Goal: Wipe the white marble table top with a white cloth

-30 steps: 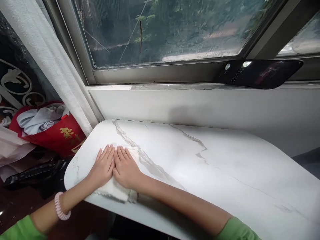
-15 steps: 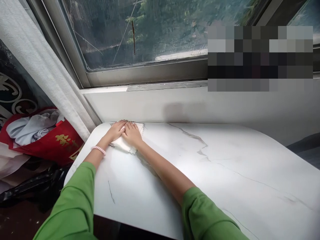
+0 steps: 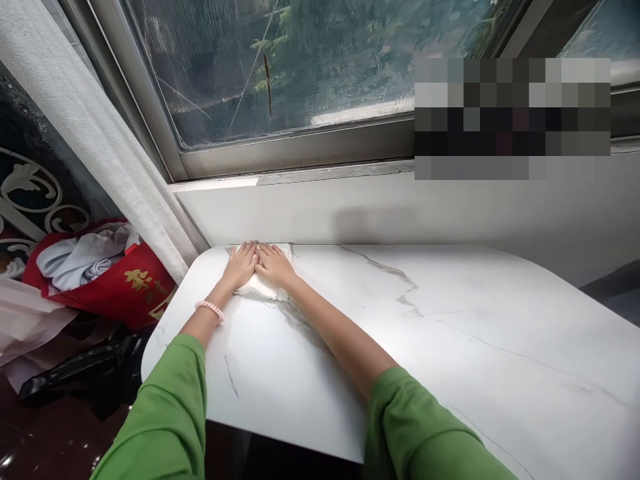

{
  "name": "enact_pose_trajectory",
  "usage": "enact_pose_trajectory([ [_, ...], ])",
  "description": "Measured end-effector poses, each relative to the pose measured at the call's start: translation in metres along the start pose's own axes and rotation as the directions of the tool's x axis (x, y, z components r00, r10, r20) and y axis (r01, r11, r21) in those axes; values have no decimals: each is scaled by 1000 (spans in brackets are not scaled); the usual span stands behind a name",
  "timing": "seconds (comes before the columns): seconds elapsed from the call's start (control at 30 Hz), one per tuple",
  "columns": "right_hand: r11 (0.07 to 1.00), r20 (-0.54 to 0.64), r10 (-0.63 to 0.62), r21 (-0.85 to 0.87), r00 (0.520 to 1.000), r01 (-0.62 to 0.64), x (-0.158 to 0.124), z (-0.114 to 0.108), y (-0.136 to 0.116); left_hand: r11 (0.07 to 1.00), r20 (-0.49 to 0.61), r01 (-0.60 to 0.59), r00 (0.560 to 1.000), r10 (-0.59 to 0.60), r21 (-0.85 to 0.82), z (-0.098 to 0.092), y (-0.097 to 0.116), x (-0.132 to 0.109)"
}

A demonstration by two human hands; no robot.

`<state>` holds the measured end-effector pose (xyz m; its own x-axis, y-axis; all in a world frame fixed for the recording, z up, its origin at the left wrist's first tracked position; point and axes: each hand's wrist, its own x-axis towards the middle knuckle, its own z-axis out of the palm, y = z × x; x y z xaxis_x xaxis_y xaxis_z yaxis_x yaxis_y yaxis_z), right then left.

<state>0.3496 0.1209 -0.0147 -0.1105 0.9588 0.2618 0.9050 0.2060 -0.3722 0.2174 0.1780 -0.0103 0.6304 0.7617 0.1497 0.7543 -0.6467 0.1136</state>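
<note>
A pale cloth (image 3: 261,288) with frayed-looking edges lies flat on the white marbled table (image 3: 310,393), close to the wall at its far left end. Pressed on top of it is my left hand (image 3: 241,265), its fingers stretched out toward the wall. My right hand (image 3: 274,267) also rests flat on the cloth, fingers extended, side by side with the left and touching it. Both hands cover much of the cloth's middle. A pink twisted band (image 3: 210,310) circles my left wrist.
Behind the table rises a white wall (image 3: 300,213) below a metal-framed window (image 3: 310,73). A white curtain (image 3: 100,133) hangs at the left. Beside the table are a red bag (image 3: 115,287) holding light clothes and a black plastic bag (image 3: 90,373).
Both hands stay flat on the cloth, now slightly further right in view. The camera view has shifted a little, so the bags and curtain also appear further right.
</note>
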Motion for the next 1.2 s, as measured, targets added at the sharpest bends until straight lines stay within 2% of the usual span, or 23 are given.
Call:
enact_pose_trajectory([
  [0.3,993,34,-92,-73,995,94,-58,-15,-6,999,-12,17,1000,-17,27,-1,45,-46],
  [0.67,973,-2,-217,-76,976,217,-171,-23,-36,1000,18,0,1000,0,-13,-9,106,-150],
  [0.83,947,-22,-307,-105,952,303,-218,-31,-37,992,41,-64,997,68,-105,-13,135,-191],
  [0.93,924,-11,-359,-150,933,353,-229,-36,-34,980,96,-62,992,81,-187,-21,145,-200],
  [1.03,916,-4,-371,-167,929,365,-229,-38,-33,967,156,-20,986,61,-255,-27,146,-199],
  [1.2,922,1,-364,-141,932,360,-222,-36,-26,949,107,-19,993,56,-316,-28,144,-193],
])
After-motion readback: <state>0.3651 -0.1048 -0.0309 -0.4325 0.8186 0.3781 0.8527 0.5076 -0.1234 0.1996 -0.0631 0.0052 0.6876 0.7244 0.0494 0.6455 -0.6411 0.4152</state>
